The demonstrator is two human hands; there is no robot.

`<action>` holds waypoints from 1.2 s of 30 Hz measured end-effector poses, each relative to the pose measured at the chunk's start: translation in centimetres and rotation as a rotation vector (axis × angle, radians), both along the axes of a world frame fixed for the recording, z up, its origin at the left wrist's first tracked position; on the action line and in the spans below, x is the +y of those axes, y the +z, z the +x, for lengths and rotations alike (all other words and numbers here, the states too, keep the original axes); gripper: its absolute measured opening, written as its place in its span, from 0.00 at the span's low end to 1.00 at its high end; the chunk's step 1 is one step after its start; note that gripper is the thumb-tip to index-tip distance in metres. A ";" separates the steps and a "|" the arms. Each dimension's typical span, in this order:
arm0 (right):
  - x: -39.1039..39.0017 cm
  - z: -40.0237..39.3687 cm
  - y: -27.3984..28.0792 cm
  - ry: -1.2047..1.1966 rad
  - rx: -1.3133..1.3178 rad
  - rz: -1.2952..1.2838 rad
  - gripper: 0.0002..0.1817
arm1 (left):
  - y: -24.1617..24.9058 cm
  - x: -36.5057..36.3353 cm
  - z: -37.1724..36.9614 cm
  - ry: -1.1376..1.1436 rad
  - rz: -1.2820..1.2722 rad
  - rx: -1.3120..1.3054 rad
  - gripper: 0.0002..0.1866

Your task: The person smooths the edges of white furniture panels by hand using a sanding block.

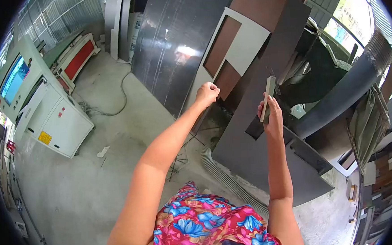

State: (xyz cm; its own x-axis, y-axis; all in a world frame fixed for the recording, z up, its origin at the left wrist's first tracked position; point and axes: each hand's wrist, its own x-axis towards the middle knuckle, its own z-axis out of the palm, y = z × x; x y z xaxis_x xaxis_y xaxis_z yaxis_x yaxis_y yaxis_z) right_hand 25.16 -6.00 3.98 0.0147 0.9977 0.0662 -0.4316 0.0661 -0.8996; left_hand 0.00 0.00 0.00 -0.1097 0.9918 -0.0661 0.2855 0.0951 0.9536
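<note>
My right hand [273, 114] is wrapped round a short, narrow strip of board [268, 96], light on its edge, which stands nearly upright and leans a little to the right. My left hand [207, 95] is raised in front of me with its fingers curled together. Whether anything small sits inside those fingers is hidden. Behind the strip lies a large dark grey panel [233, 143] with cut-outs, leaning at a slant. Beyond my left hand stands a white frame-like panel [246, 48] with brown showing through its openings.
A corrugated hose [212, 168] runs along the floor beside the grey panel. To the left stands a white control cabinet [63, 124] with a screen, and a cable [123, 93] lies near it. A thick grey duct [338, 100] slopes down on the right. A white scrap [102, 152] lies on the floor.
</note>
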 end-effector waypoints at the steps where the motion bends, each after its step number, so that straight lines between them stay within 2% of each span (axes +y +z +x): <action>1: -0.4 -0.2 0.3 -0.014 -0.007 -0.009 0.16 | 0.0 0.0 0.1 -0.009 0.005 0.008 0.12; 2: -0.8 -0.3 0.3 -0.031 -0.013 -0.022 0.15 | 0.0 0.0 0.3 -0.022 0.007 0.017 0.12; 3: 3.7 1.5 1.2 -0.039 -0.021 0.009 0.15 | 0.6 5.3 2.4 -0.017 0.082 0.069 0.13; 4: 4.7 2.3 1.7 -0.045 -0.033 0.011 0.15 | 0.5 7.4 3.7 -0.012 0.130 0.117 0.13; 10: 8.1 3.3 3.2 -0.124 -0.095 -0.047 0.13 | 2.8 14.6 7.7 -0.101 0.286 0.372 0.19; 13: 11.1 4.2 4.4 -0.089 -0.126 0.009 0.12 | 5.0 19.0 10.2 -0.123 0.341 0.380 0.21; 17: 14.8 4.1 5.3 -0.145 -0.159 -0.028 0.10 | 7.5 23.4 12.4 -0.112 0.589 0.424 0.25; 22: 16.5 3.5 5.1 -0.198 -0.248 0.013 0.17 | 10.5 27.8 14.6 -0.192 0.822 0.523 0.29; 26: 16.6 4.1 3.6 -0.234 -0.242 -0.041 0.17 | 8.9 33.5 16.9 -0.193 1.049 0.703 0.28; 32: 16.0 5.0 2.5 -0.276 -0.248 -0.095 0.18 | 10.2 33.3 16.4 -0.288 1.073 0.739 0.27; 36: 16.1 4.9 2.3 -0.279 -0.243 -0.065 0.18 | 11.6 33.8 16.5 -0.294 1.072 0.860 0.28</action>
State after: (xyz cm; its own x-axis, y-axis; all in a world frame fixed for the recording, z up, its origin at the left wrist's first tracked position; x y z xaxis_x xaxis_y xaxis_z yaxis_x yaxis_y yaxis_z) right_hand 30.03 10.14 6.25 0.2784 0.9597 0.0379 -0.1785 0.0904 -0.9798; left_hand 16.55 33.76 11.61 0.4888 0.5105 0.7074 0.6913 -0.7213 0.0429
